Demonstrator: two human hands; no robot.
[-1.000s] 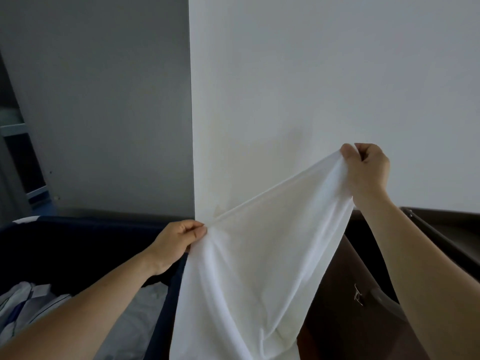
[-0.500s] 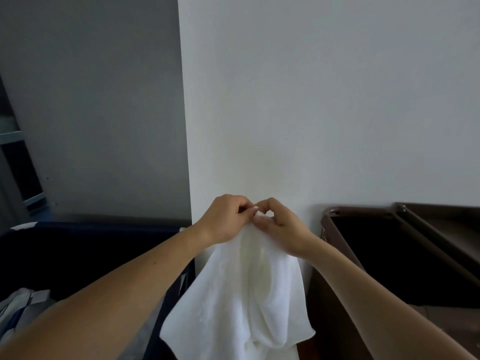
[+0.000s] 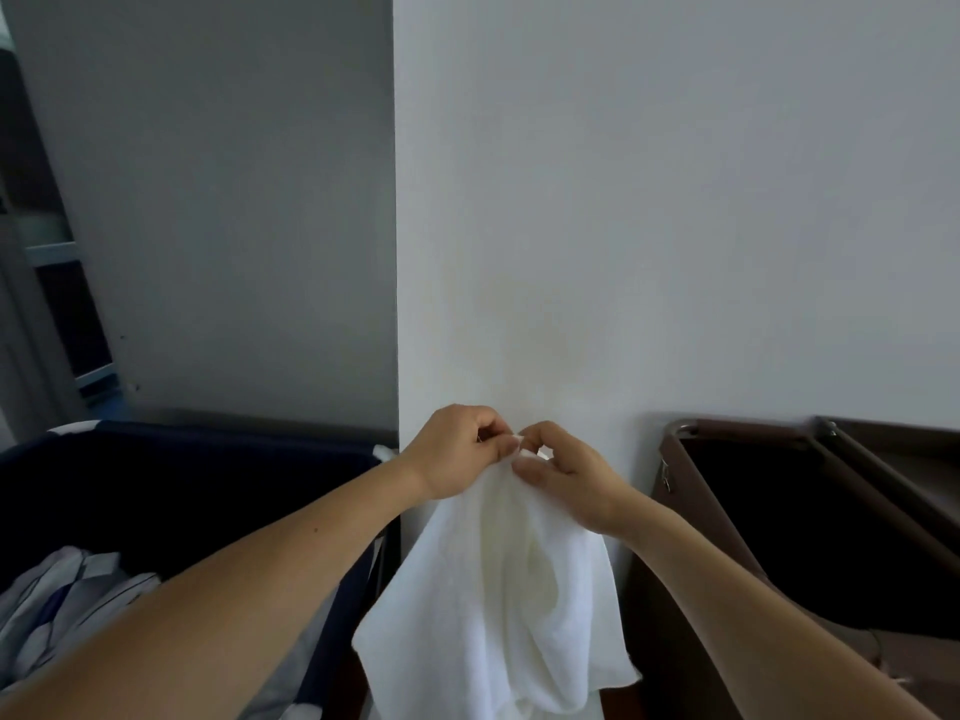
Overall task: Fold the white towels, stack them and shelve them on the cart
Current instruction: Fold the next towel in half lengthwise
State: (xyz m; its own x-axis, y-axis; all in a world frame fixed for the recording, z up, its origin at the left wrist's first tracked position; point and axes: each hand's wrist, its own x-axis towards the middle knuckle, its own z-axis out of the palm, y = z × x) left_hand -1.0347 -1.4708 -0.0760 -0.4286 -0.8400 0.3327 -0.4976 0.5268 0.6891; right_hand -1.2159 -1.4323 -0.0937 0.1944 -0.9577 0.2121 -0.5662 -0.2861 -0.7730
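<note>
Against smooth wall, left hand and right hand pinch limp white towel.

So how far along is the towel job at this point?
Done: no folded or stacked towel is in view. In hand: the left hand and right hand pinch the top edge of one white towel together, so it hangs doubled, a first fold. Left: finishing the folds, stacking, and shelving on the brown cart, whose visible part shows no towels. More linen lies in the blue bin.
</note>
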